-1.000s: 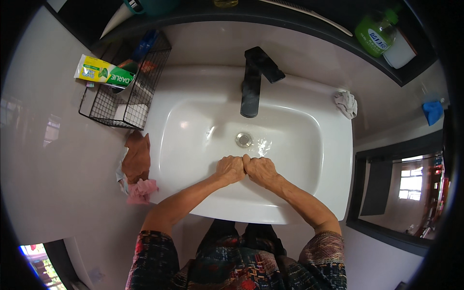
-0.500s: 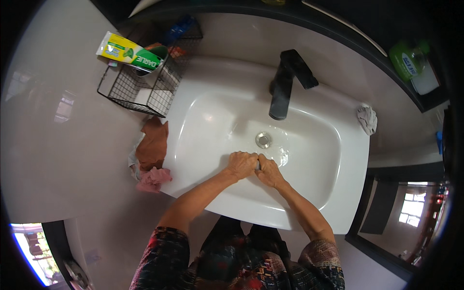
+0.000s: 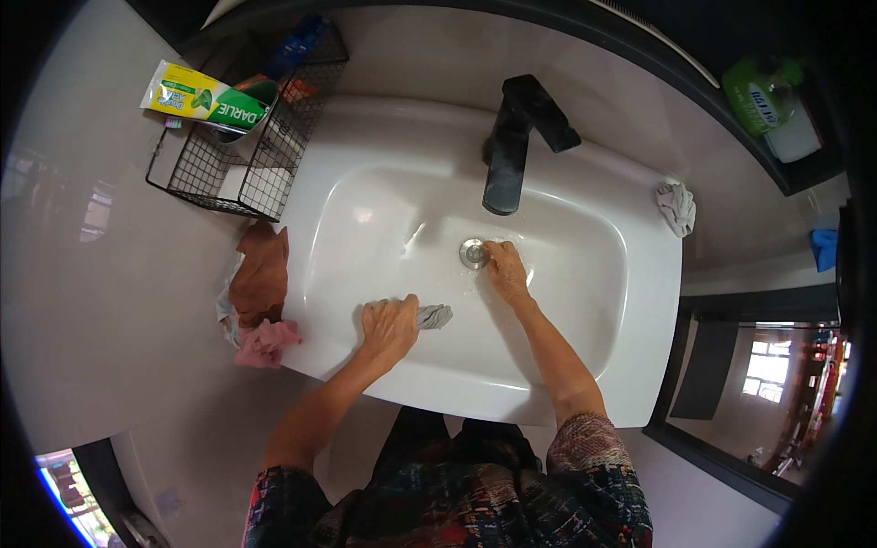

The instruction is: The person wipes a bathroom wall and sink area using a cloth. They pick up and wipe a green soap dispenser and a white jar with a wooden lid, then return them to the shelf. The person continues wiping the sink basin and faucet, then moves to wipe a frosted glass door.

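Note:
A wrung, crumpled grey cloth sticks out from the closed fingers of my left hand, above the near left part of the white sink. At the basin's bottom, my right hand has its fingers curled against the right edge of the round metal drain stopper. Those fingertips are partly hidden, so their exact grip is hard to see. A little water glistens around the drain. Over the back of the basin stands a black faucet.
On the left, a black wire basket holds a yellow and green toothpaste tube. Brown cloth and pink cloth hang by the sink's left edge. Another grey cloth lies on the right rim. A green bottle stands on the shelf.
My hands were together on the cloth; now they are apart. The left moved left and nearer me with the cloth, while the right let go of it and reached forward to the drain.

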Demonstrator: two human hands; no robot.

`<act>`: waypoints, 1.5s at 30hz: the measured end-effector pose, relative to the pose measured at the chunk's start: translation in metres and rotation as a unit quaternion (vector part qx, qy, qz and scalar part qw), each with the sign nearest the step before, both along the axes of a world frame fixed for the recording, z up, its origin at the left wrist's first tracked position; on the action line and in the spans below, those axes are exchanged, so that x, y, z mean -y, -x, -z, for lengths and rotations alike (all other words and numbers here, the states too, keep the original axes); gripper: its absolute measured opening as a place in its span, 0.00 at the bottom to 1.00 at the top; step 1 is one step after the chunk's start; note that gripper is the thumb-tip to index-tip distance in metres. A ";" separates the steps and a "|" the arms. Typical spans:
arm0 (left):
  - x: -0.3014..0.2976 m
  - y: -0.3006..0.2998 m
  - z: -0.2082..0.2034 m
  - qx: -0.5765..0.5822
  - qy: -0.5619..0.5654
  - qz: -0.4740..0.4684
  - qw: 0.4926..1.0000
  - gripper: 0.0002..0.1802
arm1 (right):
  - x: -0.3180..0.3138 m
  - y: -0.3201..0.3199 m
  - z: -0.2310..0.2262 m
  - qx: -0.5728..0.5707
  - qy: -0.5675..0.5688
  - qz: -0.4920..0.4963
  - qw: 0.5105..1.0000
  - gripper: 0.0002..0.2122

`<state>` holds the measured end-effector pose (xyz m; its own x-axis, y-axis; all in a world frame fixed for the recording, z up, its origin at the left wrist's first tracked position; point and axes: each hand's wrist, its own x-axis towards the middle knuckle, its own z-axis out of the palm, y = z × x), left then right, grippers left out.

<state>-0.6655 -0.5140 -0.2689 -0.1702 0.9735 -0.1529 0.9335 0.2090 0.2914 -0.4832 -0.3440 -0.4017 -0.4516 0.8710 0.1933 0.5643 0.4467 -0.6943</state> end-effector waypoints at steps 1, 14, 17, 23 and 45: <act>0.003 0.000 -0.001 -0.002 0.007 -0.013 1.000 0.05 | 0.003 0.006 -0.007 0.034 0.000 0.009 0.999 0.16; 0.001 -0.002 -0.005 0.046 -0.105 -0.063 0.991 0.06 | 0.014 0.023 -0.014 0.128 0.008 0.072 0.989 0.17; -0.001 -0.001 -0.004 0.050 -0.103 -0.063 0.991 0.06 | 0.013 0.019 -0.008 0.108 0.015 0.066 0.992 0.17; 0.000 0.001 -0.002 0.063 -0.055 -0.081 0.993 0.07 | 0.010 0.011 -0.007 0.067 0.033 0.032 0.997 0.16; 0.002 -0.029 -0.014 0.163 0.010 0.026 0.986 0.26 | 0.113 -0.009 -0.154 -0.061 0.120 -0.180 0.974 0.21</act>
<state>-0.6364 -0.5164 -0.2548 -0.0590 0.9757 -0.2109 0.8002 0.1725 0.5744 -0.4747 -0.4574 -0.2481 -0.7224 0.6874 0.0752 0.3075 0.4167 -0.8554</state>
